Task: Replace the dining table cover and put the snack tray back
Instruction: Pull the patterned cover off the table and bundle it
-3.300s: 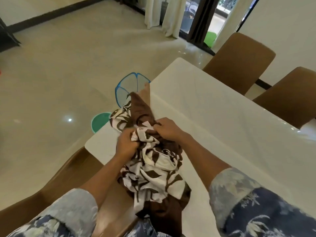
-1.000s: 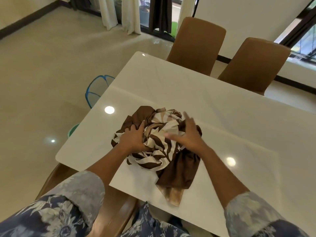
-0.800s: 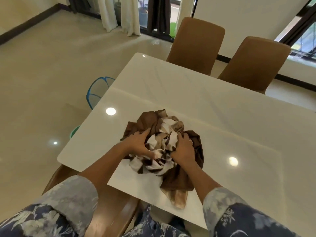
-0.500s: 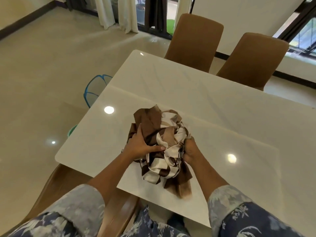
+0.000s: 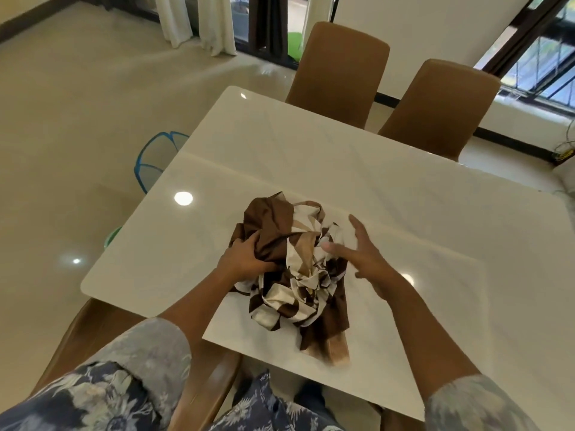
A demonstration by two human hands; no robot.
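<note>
Near the front edge of the glossy white tabletop (image 5: 342, 169) lies the crumpled brown-and-cream leaf-print cloth cover (image 5: 292, 275); left grip (image 5: 245, 259) clutches its brown folds, right grip (image 5: 364, 259) spread open alongside. Soft, light, likely slippery: take a hem

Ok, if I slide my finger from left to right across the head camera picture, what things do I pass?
Blue net basket on the floor → left hand, gripping the cloth → crumpled brown-and-white cloth → right hand, fingers spread open.
</note>
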